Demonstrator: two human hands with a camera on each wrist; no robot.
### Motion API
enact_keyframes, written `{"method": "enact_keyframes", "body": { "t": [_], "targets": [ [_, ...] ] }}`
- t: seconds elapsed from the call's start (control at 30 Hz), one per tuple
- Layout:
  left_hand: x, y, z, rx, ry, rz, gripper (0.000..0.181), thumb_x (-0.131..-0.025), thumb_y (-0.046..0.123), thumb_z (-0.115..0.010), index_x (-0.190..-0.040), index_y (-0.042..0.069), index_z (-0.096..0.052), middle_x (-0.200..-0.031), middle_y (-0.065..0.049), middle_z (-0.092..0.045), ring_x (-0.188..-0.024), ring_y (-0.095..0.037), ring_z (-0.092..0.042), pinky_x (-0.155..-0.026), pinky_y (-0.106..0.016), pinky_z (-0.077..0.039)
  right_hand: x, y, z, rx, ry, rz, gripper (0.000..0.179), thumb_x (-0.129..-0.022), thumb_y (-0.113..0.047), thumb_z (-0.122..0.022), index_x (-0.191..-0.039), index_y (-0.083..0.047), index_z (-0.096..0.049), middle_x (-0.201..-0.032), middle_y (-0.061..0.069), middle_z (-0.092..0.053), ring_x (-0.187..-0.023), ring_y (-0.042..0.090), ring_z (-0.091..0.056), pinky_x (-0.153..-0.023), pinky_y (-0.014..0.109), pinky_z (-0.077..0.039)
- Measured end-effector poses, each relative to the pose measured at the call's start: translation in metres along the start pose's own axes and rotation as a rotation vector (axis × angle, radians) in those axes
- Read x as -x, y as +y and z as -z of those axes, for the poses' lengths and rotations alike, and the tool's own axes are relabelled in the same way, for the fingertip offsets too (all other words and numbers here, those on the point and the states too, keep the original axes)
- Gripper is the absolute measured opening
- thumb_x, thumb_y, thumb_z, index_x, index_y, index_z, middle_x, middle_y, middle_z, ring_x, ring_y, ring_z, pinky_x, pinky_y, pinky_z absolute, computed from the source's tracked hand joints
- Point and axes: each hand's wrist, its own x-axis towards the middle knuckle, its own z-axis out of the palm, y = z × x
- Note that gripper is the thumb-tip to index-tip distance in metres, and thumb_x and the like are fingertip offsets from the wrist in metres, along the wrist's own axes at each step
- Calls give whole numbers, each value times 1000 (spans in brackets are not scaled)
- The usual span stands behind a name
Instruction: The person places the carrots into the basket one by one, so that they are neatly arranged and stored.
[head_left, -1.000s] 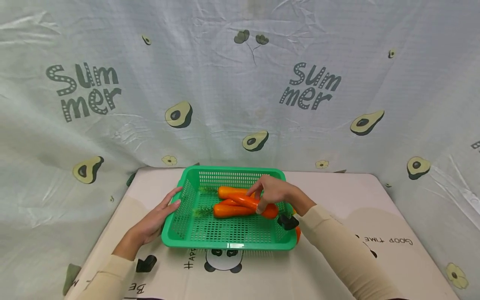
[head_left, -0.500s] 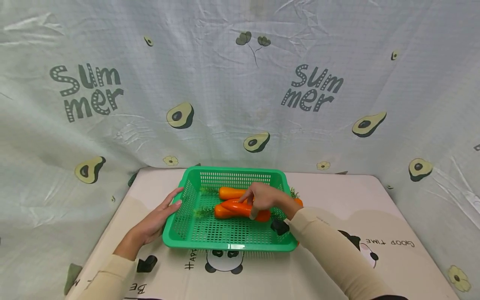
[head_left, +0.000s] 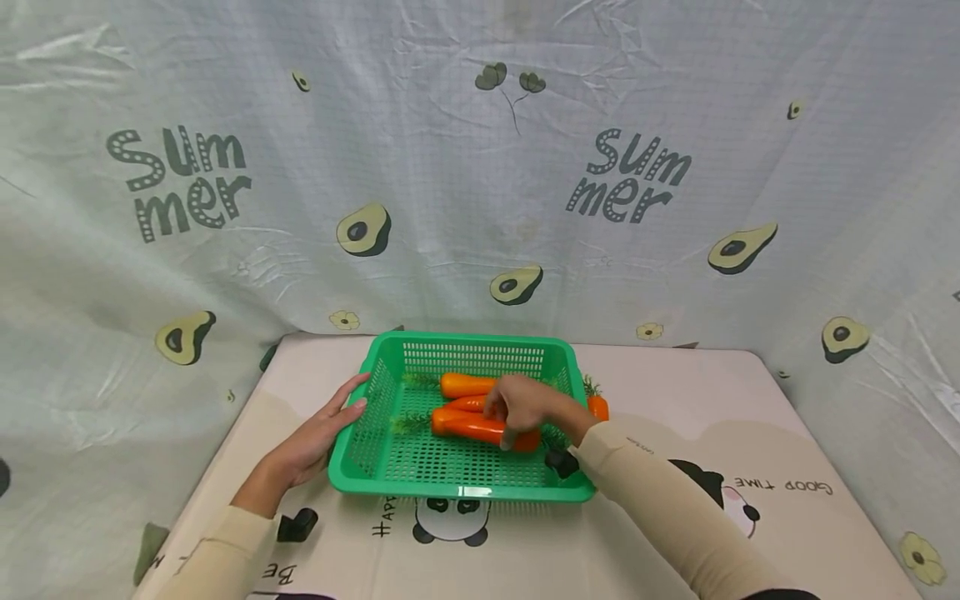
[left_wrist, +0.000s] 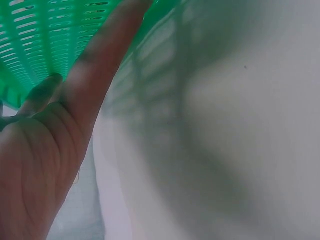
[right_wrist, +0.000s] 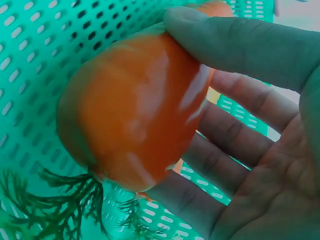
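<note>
My right hand (head_left: pixel 521 407) reaches down inside a green plastic basket (head_left: pixel 461 492) and holds an orange carrot (right_wrist: pixel 135 110) between thumb and fingers. In the right wrist view, the carrot's thick end and its feathery green leaves (right_wrist: pixel 65 200) point away from the palm. Two more carrots lie beside it in the basket, one at the back (head_left: pixel 465 385) and one in the middle (head_left: pixel 467 403), both partly covered by the hand. At the basket's left side, my left hand (head_left: pixel 311 437) rests its extended fingers and thumb against the rim and outer wall.
Another carrot (head_left: pixel 598 407) with a leafy top lies on the table just right of the basket, partly hidden by it and the right forearm. A printed cloth covers the table (head_left: pixel 675 383). Behind it hangs a white curtain (head_left: pixel 450 167) with avocado prints.
My right hand has lowered the carrot and moved it slightly left and toward the basket's front, laying it more level over the front carrot. The left hand stays at the basket's side.
</note>
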Motion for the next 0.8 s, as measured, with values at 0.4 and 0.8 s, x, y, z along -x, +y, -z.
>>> {"method": "enact_keyframes", "body": {
  "t": [0.4, 0.8],
  "targets": [
    [-2, 3, 0, -11, 0, -14, 69, -112, 51, -39, -167, 38, 0, -166, -25, -24, -137, -36, -49, -101, -40, -51, -2, 1, -8, 98, -19, -60, 47, -73, -10, -96, -117, -8, -79, -118, 4, -77, -105, 19, -66, -94, 39, -58],
    [-3, -5, -2, -34, 32, 0, 68, -111, 51, -40, -167, 41, -2, -167, -22, -22, -141, -38, -45, -102, -39, -50, -1, 7, -13, 36, -6, -38, 34, -72, -17, -97, -102, -11, -83, -111, -1, -77, -106, 17, -63, -87, 34, -59]
  ]
}}
